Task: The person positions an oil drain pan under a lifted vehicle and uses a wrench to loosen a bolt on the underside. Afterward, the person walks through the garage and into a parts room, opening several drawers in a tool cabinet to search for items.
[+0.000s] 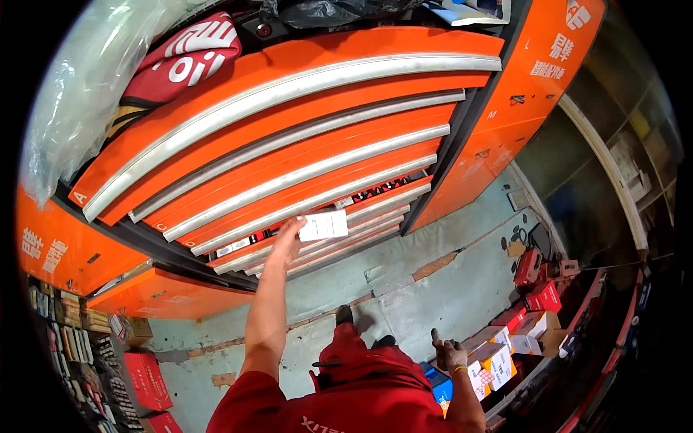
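My left hand point(287, 244) reaches forward, its fingers closed on a small white box point(323, 226). The box is over a slightly open drawer point(379, 190) of the orange tool cabinet point(317, 94). Dark, red and white packages show in the drawer's gap on both sides of the box. My right hand point(452, 356) hangs low at my right side, dark and greyish, with a yellow band at the wrist. One finger or thumb stretches away from the others, and I see nothing held in it. Near it are white and orange boxes point(498, 363).
A clear plastic sheet point(86, 79) and a red cloth or bag point(180, 61) lie on the cabinet. Red boxes point(147, 379) stand at lower left beside packed shelves point(76, 346). More red cartons point(543, 297) line the right side of the pale, cracked floor point(404, 296).
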The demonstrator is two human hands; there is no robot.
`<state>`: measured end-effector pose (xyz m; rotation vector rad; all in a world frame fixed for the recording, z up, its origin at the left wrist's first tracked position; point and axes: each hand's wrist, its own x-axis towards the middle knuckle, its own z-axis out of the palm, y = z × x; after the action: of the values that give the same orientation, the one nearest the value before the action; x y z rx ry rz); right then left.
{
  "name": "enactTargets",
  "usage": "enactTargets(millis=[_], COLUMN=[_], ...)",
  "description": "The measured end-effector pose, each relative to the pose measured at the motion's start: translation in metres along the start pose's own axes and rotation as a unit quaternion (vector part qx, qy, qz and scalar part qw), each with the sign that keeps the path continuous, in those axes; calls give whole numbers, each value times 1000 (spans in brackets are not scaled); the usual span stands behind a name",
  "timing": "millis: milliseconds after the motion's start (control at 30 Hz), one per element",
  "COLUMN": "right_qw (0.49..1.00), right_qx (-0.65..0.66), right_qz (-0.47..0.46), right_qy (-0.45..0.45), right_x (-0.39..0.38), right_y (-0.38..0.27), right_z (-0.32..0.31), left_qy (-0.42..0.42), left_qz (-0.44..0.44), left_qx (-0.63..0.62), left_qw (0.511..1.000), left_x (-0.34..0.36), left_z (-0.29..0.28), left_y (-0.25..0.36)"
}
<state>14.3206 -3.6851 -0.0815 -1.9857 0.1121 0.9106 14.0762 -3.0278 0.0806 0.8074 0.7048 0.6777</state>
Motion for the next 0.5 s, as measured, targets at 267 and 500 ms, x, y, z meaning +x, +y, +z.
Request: enactTargets(millis=[267, 500], right_qw=[966, 969], right_qx=[-223, -189], right_qz=[-117, -141], right_qy=[-58, -69], right_x=[-45, -39], right_y=[-72, -48], right_z=[27, 22], left_qy=[-3, 12], left_qz=[111, 134], left_qx=[-108, -85], left_qw=[988, 987], left_x=[15, 8], left_z=[71, 89], left_y=[98, 74])
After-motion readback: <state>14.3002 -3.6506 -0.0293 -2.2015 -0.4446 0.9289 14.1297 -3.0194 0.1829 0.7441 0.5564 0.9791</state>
